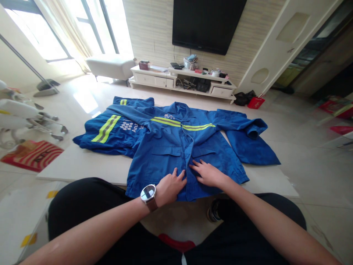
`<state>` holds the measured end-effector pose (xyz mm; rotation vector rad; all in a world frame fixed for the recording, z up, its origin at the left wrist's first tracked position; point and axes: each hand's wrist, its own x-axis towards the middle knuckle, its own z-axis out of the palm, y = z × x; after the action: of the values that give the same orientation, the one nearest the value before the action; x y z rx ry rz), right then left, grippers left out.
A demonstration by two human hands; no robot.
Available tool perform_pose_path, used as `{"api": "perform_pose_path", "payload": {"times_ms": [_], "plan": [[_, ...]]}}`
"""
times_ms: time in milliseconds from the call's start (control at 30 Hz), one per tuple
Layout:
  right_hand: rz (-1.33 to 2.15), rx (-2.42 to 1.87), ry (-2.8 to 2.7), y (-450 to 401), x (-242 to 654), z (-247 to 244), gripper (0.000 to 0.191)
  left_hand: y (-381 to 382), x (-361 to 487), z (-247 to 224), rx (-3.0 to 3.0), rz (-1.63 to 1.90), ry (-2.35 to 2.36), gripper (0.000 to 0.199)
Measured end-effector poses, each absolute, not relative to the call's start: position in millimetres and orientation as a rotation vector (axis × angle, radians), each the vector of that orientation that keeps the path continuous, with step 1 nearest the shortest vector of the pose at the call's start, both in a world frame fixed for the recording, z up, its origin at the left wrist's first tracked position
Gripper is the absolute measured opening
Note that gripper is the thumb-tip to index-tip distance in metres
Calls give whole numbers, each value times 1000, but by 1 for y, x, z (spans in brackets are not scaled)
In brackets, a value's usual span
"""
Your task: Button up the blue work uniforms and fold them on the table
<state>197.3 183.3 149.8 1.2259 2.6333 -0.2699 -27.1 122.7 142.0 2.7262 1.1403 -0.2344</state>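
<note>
A blue work jacket (165, 141) with yellow-and-grey reflective stripes lies spread front side up on a low white table (107, 165). Its collar points away from me, and the hem hangs toward my knees. My left hand (171, 186), with a watch (149, 193) on the wrist, rests fingers apart on the lower front, left of the placket. On the other side of the placket, my right hand (206, 173) lies with fingers spread on the cloth. Another blue garment (116, 130) with a reflective stripe and white print sits under the jacket's left sleeve. More blue cloth (250, 147) lies beneath the right sleeve.
Beyond the table stands a white TV cabinet (154, 79) with small items on it, below a wall-mounted television (206, 24). A grey bench (110, 68) is near the window. A red patterned bag (33, 154) lies on the floor at left, and a red box (256, 102) at right.
</note>
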Motion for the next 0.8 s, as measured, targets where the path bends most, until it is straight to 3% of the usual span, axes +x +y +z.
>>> {"api": "perform_pose_path", "payload": {"times_ms": [200,500,667,800], "plan": [[-358,1124,2657,191,197,167,56,116,-22,139,2800,-179,1097,61],[-296,1125,2641,187,198,178,23,117,-26,166,2674,-33,1007,21],[-335,1408,2875,191,200,179,29,127,-31,163,2610,109,1131,20],[-424,1296,3046,188,198,181,33,128,-28,157,2482,233,1183,22]]}}
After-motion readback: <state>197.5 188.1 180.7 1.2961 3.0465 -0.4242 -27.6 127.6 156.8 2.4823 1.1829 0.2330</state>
